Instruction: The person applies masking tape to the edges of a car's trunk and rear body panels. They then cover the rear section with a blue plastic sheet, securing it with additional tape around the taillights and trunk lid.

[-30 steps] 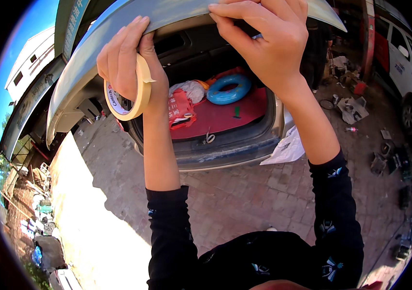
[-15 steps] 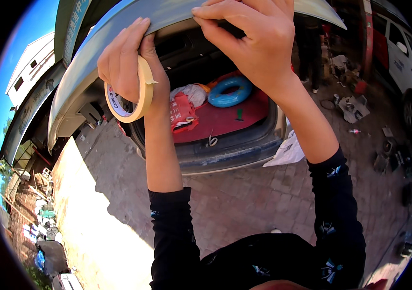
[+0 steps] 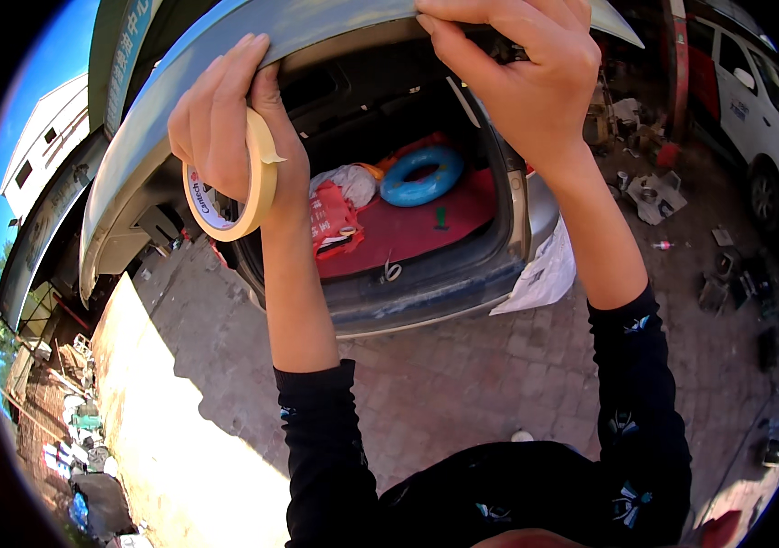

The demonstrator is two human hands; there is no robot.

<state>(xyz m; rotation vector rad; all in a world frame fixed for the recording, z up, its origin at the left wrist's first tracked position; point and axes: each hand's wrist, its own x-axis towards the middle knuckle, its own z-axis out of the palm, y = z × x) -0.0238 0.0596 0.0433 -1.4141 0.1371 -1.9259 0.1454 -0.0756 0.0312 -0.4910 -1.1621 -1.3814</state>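
Observation:
Overhead, the raised tailgate (image 3: 339, 26) of a car crosses the top of the view. My left hand (image 3: 221, 128) grips its lower edge, fingers on the outer face and thumb underneath. A roll of cream masking tape (image 3: 264, 178) is held in that same hand, with a short loose end sticking out by the thumb. Further right along the edge, my right hand (image 3: 531, 78) pinches the rim between thumb and curled fingers. Whether a strip of tape lies under those fingertips cannot be made out.
Below the hands is the open boot, with a blue swim ring (image 3: 421, 175), a red bag (image 3: 335, 217) and a dark red mat (image 3: 380, 242). A white sheet (image 3: 540, 274) hangs at the bumper's right corner. A white car (image 3: 755, 119) stands far right; clutter lies along both sides.
My right hand has slid rightward along the tailgate edge, widening the gap between the hands. My left hand keeps its grip with the tape roll. The view has shifted slightly.

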